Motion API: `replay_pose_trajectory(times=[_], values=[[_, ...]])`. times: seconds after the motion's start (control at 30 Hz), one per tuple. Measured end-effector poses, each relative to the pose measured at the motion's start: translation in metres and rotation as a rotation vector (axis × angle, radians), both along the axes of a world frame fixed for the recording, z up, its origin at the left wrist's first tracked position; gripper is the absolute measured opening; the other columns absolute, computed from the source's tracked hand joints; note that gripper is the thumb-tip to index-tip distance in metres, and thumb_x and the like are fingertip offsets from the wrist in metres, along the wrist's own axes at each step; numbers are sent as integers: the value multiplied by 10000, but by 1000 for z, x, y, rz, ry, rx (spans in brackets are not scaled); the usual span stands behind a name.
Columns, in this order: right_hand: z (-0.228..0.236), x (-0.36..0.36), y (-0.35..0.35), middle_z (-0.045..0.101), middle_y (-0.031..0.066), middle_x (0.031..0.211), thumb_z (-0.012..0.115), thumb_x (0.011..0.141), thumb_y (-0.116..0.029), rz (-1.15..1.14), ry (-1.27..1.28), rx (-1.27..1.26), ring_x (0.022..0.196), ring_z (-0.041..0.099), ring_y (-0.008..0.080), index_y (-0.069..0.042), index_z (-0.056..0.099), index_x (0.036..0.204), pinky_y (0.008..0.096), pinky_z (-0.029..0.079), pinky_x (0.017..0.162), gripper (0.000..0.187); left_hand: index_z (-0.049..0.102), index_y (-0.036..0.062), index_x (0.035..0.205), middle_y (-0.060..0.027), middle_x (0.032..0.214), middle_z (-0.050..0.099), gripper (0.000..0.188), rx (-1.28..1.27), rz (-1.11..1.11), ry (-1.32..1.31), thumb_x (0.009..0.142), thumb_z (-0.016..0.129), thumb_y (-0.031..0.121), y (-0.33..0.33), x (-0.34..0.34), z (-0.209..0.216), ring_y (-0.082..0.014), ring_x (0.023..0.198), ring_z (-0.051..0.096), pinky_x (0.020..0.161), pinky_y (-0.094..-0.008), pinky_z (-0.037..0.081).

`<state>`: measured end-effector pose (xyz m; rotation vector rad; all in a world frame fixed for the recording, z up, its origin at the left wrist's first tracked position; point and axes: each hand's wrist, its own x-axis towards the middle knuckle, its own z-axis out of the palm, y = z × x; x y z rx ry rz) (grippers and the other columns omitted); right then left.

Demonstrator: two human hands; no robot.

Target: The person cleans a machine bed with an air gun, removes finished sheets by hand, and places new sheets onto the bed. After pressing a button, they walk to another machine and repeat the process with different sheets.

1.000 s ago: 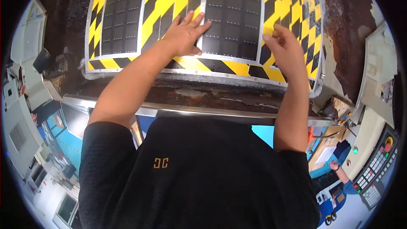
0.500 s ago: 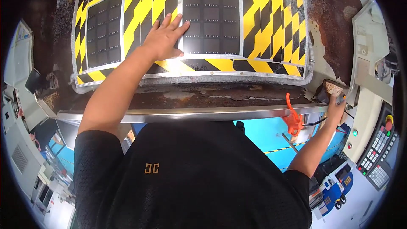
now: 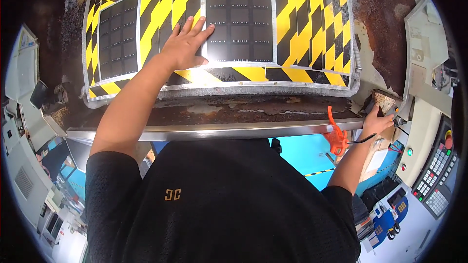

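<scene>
Left hand [image 3: 184, 49] splayed over left edge of dark panel [image 3: 239, 23]; right hand [image 3: 376, 124] well apart, beyond panel's lower right, grip unclear. Likely steadying; next needs firm palm.

The striped board [image 3: 295, 44] is cut off at its far edge by the top of the view. On its middle, the left grip [image 3: 185, 48], a bare hand, covers some stripes. Off the board's near right corner, what the right grip [image 3: 378, 124] touches cannot be told. Right of the board, the control panel [image 3: 434, 180] has key markings too small to read. Nearer than the board, the dark shirt [image 3: 219, 204] hides part of the blue floor [image 3: 304, 153].
</scene>
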<state>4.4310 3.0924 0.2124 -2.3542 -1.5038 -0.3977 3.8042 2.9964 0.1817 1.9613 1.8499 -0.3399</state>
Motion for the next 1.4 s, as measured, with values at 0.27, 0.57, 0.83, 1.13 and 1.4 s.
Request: replay_pose_trajectory(times=[0.27,0.57,0.83,1.13,1.4], values=[[0,-3,-2,241,350,1521,660,874,-457,16,37,18,1469,146,424,83,257,1479,455,223,1177,905,166,289,1564,-66,1645,85,963,-26,16,7,800,740,414,0,2,2,-303,1513,59,1219,-490,110],[0,-2,-1,221,357,1523,658,874,-463,-2,42,3,1464,163,428,86,278,1472,456,215,1180,896,161,295,1565,-65,1646,78,967,-27,13,9,800,740,414,0,2,1,-300,1514,56,1219,-494,103],[-1,0,0,229,356,1518,666,868,-441,32,21,-3,1453,189,431,94,281,1464,459,223,1177,889,170,290,1565,-61,1647,72,963,-36,25,1,798,742,409,2,0,4,-294,1515,50,1218,-491,103],[2,4,-2,221,347,1524,663,863,-465,14,9,0,1429,214,472,61,297,1474,478,240,1168,885,229,241,1555,-101,1639,115,977,-14,15,-91,762,782,383,0,-4,3,-344,1509,69,1204,-533,126],[29,0,13,278,367,1494,674,846,-505,8,52,-217,1414,273,458,51,254,1490,463,263,1159,949,228,234,1557,-93,1643,98,977,-33,35,-102,755,768,376,-4,-7,8,-341,1510,68,1202,-537,125]])
